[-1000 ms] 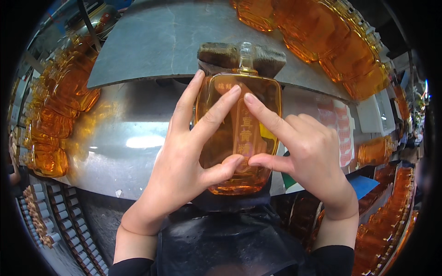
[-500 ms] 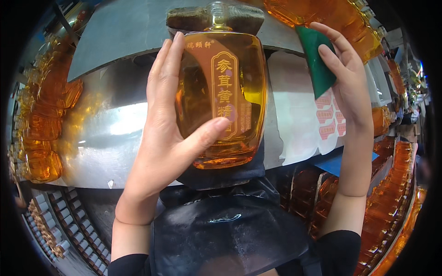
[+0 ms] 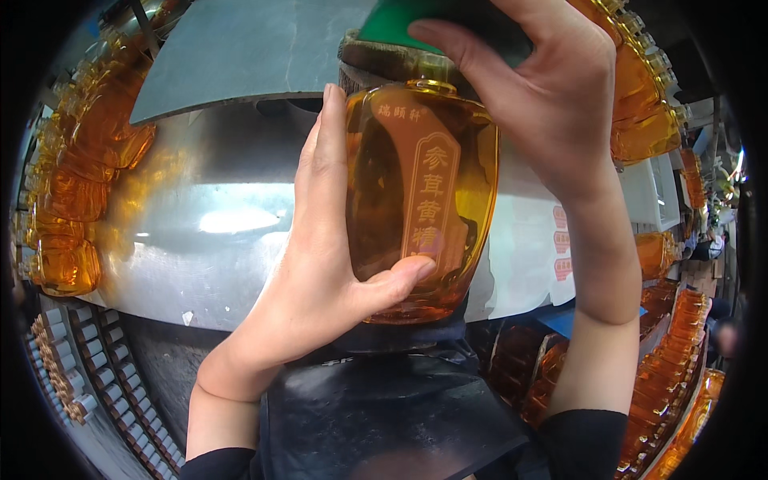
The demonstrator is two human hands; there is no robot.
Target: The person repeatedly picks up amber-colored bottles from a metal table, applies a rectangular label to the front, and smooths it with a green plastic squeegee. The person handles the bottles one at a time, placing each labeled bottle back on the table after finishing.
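Observation:
A flat glass bottle (image 3: 472, 216) of amber liquid lies in front of me, its neck away from me on a dark padded support (image 3: 362, 62). An orange-brown label with gold characters (image 3: 400, 140) covers part of its face. My left hand (image 3: 320, 248) grips the bottle, fingers along its left side and thumb over the lower front. In my right hand (image 3: 556, 96) is a flexible green scraper sheet (image 3: 392, 26), pinched with the thumb on its near face. It is held above the bottle's neck and hides the neck's end.
A shiny metal table (image 3: 200, 276) carries a grey board (image 3: 232, 60) at the back. Filled amber bottles (image 3: 68, 260) stand at the left, with more bottles (image 3: 644, 132) at the right. Label sheets (image 3: 524, 240) lie right of the bottle. White cylinders (image 3: 56, 330) are racked lower left.
My right hand has swung left with the green scraper, from beside the bottle to over its neck. The bottle and my left hand have shifted right and nearer in the picture.

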